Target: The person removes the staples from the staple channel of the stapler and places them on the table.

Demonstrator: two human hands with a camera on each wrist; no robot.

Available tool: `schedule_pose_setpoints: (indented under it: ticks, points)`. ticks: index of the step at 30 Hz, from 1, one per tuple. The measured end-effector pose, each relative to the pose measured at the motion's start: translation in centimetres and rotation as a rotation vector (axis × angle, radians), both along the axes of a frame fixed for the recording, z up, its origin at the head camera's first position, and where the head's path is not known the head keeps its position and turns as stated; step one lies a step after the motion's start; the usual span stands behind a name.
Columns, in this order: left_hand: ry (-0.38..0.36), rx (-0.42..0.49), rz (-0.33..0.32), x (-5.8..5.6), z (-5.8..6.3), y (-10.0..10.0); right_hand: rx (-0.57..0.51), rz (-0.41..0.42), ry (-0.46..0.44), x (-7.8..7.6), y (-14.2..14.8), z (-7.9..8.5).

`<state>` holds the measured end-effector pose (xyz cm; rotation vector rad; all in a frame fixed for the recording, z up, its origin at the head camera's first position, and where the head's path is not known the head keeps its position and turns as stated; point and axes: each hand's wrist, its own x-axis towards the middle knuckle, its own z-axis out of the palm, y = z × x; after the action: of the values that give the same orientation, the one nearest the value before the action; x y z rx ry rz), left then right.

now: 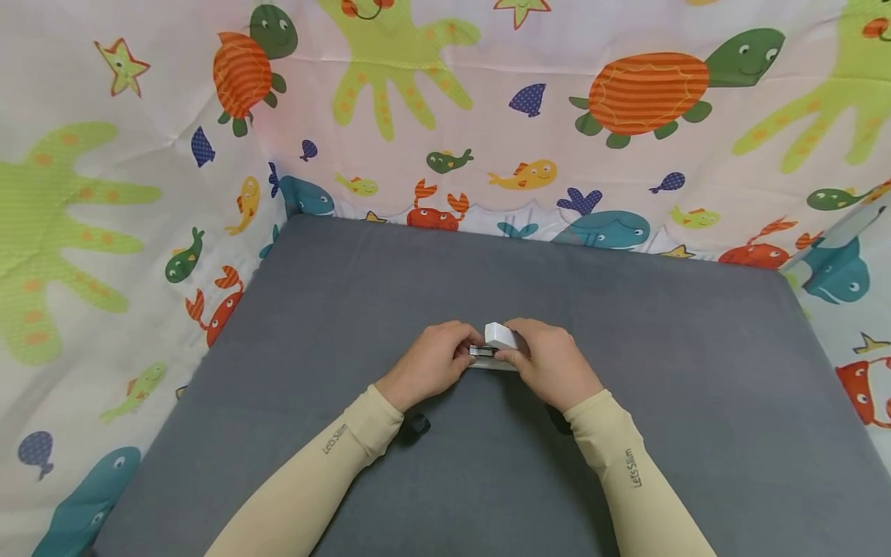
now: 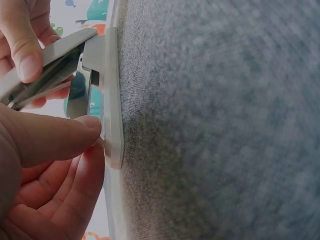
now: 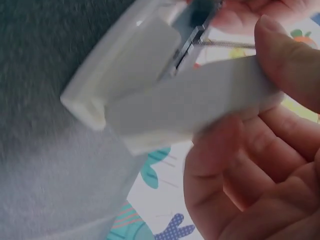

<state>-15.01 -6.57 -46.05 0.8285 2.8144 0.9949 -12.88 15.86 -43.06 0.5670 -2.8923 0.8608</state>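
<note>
A white stapler (image 1: 501,336) stands with its top cover swung up, over the grey cloth near the middle of the head view. My right hand (image 1: 557,363) grips the raised cover (image 3: 195,102) between thumb and fingers. A thin coiled spring (image 3: 225,44) stretches from the metal staple channel (image 3: 192,45) toward that cover. With thumb and forefinger, my left hand (image 1: 431,362) pinches the front end of the stapler's lower part. In the left wrist view the flat base (image 2: 114,100) lies along the cloth, and the left thumb (image 2: 75,135) is right at its edge.
Grey cloth (image 1: 390,286) covers the table all around the hands. A curtain (image 1: 390,170) printed with sea animals rises along the back and both sides. A black wrist device (image 1: 416,427) shows below the left wrist.
</note>
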Motion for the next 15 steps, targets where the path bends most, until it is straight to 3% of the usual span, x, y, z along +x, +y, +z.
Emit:
schedule_pose_setpoints:
  ticks: [15]
  points:
    - [-0.056, 0.023, 0.034, 0.0, 0.2, 0.2, -0.057, -0.016, -0.087, 0.0, 2.8, 1.3]
